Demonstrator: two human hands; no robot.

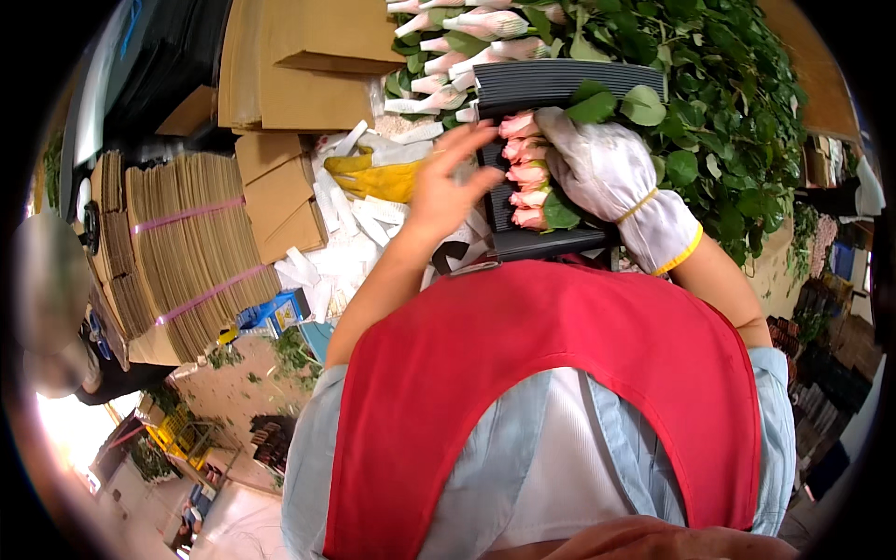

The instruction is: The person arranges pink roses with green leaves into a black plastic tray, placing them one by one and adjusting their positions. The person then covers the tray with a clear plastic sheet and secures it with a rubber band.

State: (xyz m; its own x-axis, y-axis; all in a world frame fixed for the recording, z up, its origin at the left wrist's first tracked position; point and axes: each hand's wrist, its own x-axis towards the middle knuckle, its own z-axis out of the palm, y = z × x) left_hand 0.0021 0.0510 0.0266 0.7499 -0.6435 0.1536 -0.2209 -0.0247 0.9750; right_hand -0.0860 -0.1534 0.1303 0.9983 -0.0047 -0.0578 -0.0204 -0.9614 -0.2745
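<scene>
My left hand point(446, 187) is bare, its fingers spread, and its fingertips touch a row of pink rose buds point(525, 177) lined up on a black corrugated sheet point(560, 84). My right hand point(602, 168), in a white glove with a yellow cuff, lies over the rose stems and leaves and presses them onto the sheet. The stems under the glove are hidden. A red apron point(560, 373) over a light blue shirt fills the lower part of the view.
Green rose foliage point(728, 103) is heaped to the right. Wrapped rose buds point(467, 37) lie at the top. A yellow glove point(373, 177) rests on white paper scraps. Bundled brown cardboard point(196, 252) and flat boxes point(308, 65) sit at left.
</scene>
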